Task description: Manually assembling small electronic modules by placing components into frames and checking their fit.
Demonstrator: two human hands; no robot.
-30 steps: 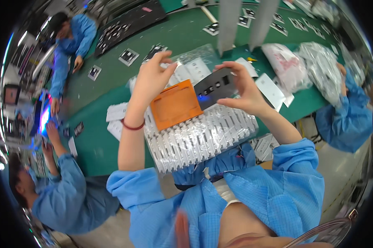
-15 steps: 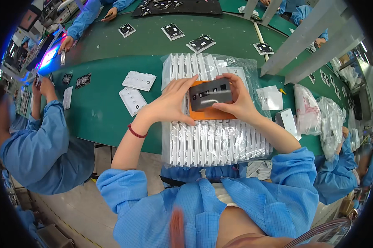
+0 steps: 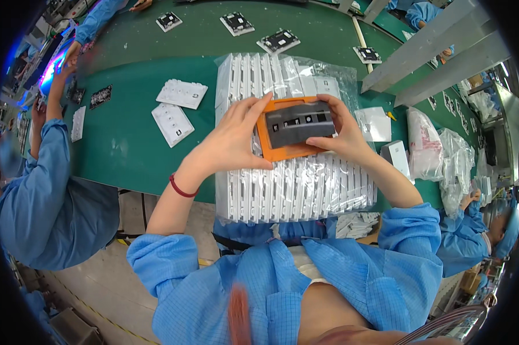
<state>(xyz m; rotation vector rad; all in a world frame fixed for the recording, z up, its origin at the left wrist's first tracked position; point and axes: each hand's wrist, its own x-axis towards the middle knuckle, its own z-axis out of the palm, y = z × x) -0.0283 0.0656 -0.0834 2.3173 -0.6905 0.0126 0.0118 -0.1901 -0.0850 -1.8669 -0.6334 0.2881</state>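
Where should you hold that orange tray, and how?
Best, I'd say, by the left rim of the orange tray, coming from the left: that edge is bare beside the dark plate, and short enough for the left hand to span corner to corner.

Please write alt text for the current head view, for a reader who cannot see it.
A person's right hand holds a dark plate over an orange frame, while the left hand spans the frame's left edge. Beneath are plastic-covered rows of white parts on a green table; a co-worker in blue is at left.
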